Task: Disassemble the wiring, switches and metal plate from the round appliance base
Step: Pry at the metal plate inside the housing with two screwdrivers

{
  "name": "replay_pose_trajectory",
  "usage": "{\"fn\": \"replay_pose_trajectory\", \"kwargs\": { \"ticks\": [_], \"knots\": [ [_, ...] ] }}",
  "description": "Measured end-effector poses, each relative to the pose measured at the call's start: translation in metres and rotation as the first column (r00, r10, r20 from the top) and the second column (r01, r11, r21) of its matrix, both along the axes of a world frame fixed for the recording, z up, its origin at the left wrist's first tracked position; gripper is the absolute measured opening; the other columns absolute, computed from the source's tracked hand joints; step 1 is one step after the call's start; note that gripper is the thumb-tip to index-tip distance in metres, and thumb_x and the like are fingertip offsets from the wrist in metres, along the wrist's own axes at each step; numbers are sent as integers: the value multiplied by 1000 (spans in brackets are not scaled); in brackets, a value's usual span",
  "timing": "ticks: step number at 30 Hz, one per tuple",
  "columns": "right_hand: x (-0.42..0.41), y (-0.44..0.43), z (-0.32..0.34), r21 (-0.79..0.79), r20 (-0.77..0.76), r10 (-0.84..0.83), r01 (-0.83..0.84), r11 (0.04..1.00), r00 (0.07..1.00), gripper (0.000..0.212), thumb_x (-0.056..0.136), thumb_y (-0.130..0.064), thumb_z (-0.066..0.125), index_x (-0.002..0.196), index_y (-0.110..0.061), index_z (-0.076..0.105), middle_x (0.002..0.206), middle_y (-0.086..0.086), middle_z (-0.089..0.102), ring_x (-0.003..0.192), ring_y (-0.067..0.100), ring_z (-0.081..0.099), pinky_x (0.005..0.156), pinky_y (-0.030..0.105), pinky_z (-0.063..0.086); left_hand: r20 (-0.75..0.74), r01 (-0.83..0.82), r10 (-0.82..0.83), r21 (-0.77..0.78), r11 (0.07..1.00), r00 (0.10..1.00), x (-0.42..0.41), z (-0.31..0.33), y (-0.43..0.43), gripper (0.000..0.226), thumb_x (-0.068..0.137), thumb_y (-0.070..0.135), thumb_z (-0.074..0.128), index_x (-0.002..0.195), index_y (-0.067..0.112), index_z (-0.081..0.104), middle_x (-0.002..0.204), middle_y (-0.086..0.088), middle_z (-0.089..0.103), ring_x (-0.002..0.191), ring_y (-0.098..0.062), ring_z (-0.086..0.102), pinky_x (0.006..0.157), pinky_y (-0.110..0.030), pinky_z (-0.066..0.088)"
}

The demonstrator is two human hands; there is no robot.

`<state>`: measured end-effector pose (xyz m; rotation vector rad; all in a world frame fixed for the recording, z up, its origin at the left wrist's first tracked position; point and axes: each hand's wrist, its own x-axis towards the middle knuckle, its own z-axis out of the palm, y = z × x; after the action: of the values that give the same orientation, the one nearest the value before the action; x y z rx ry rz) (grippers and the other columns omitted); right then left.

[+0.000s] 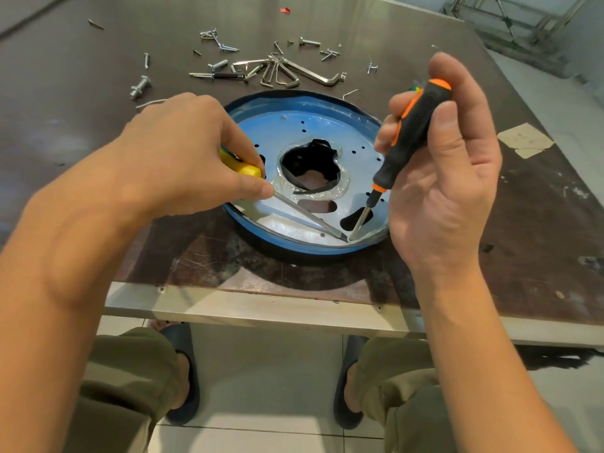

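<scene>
Brown board with a metal front edge makes the table [539, 223], pale tiles below it, and loose screws [225, 47] and hex keys [294, 73] lie scattered at its far side. Near the front edge sits the blue base [294, 248], open side up, with the plate [294, 132] lying flat inside it around a ragged centre hole. What matters is one spot: the seam at the near right of the rim, where plate meets base. Both tool tips come together there, touching or very nearly so. The left hand [196, 148], back upward, grips a yellow driver [250, 170], thumb and forefinger pinched at the handle's front; its shaft lies low across the plate, running from the hand toward the near right. The right hand [451, 178], palm turned to the person, has its fingers curled round a black driver [408, 135] with the thumb up by the cap; that tool stands steep, its tip down and to the left of the hand. The right hand is the nearer to the seam. It looks like a prying step, the plate not yet lifted, and I'd say the next move depends on a tip getting under the plate's edge at that seam.
</scene>
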<state>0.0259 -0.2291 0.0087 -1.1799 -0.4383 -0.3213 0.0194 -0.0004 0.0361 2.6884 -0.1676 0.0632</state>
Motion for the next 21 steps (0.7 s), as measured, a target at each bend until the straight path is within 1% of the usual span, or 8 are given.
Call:
{"fn": "replay_pose_trajectory", "kwargs": {
  "ticks": [2,4,7,10,13,17,19,21],
  "knots": [
    [-1,1,1,34,-2,25,-25,999,1000,27,106,-2,38,125,-4,56,100,19,62,83,28,59,81,37,50,1,-1,1,0,1000,1000,1,0,1,43,59,69,64,89,40,77,91,9,69,86,-24,59,78,-46,55],
    [-3,4,2,34,13,32,-33,999,999,19,104,-8,52,122,-6,58,100,18,58,88,30,56,82,40,48,-7,-2,2,-3,1000,1000,1,0,1,43,58,70,64,87,41,76,91,8,69,87,-25,59,79,-46,56],
    [-3,7,3,-27,45,-27,29,999,999,33,91,-21,66,120,-9,56,91,7,52,86,28,47,79,42,44,-9,-5,5,-1,1000,1000,2,-1,1,39,58,70,65,83,43,75,91,7,70,87,-26,58,79,-45,55],
    [-1,4,2,-53,49,-32,35,998,998,20,103,-6,53,123,-7,54,92,7,56,82,28,53,76,36,50,2,-10,10,9,1000,1000,2,-2,1,39,60,69,67,87,42,76,92,7,70,88,-25,58,79,-44,54],
    [-1,0,2,-41,51,-22,24,999,998,26,107,-1,34,125,-5,53,96,15,65,73,22,64,75,35,53,8,-15,15,16,1000,1000,2,-2,2,35,64,66,71,89,42,77,93,7,70,89,-26,58,80,-44,54],
    [-2,4,2,-31,39,-35,36,999,999,18,103,-11,47,118,-10,56,94,10,57,78,26,54,73,37,47,2,-21,21,14,1000,1000,2,-2,1,36,63,67,70,88,42,76,93,6,69,88,-26,58,79,-43,54],
    [-1,5,2,-72,57,-58,62,995,997,22,99,-6,55,120,-11,54,90,7,51,79,25,48,69,37,47,2,-24,24,15,1000,1000,2,-2,1,37,62,68,70,88,42,76,92,7,69,87,-25,58,78,-43,53],
    [0,3,0,-84,71,-47,53,995,996,25,101,2,50,124,-9,52,91,9,54,78,24,51,71,36,48,-1,-24,24,16,1000,1000,1,-1,0,41,59,69,66,88,42,76,92,7,69,88,-26,58,79,-43,53]
  ]
}}
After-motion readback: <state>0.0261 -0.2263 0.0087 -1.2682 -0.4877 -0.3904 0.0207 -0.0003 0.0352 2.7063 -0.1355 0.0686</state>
